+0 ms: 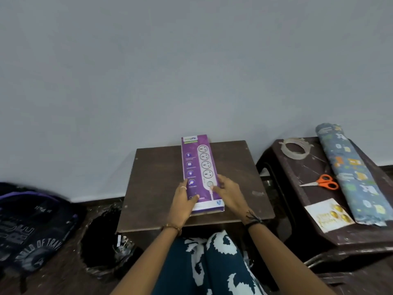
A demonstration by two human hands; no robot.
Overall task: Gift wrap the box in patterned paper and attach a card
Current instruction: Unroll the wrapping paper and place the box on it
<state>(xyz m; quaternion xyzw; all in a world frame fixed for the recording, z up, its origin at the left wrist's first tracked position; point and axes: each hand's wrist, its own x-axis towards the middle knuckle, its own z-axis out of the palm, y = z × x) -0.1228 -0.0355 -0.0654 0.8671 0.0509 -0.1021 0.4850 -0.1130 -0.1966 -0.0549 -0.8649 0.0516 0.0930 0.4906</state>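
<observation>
Resting flat-fingered, both hands' grip loose on purple power-strip box: left hand, right hand; brand unreadable.

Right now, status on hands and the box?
Both hands, left and right, on purple power-strip box, flat on small table. Box unwrapped. Wrapping paper roll, scissors, tape, card aside, right.

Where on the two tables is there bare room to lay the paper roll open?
The wooden table has bare patches left and right of the purple box, which the left hand and right hand touch. The side table is crowded: tape, scissors, card, paper roll.
</observation>
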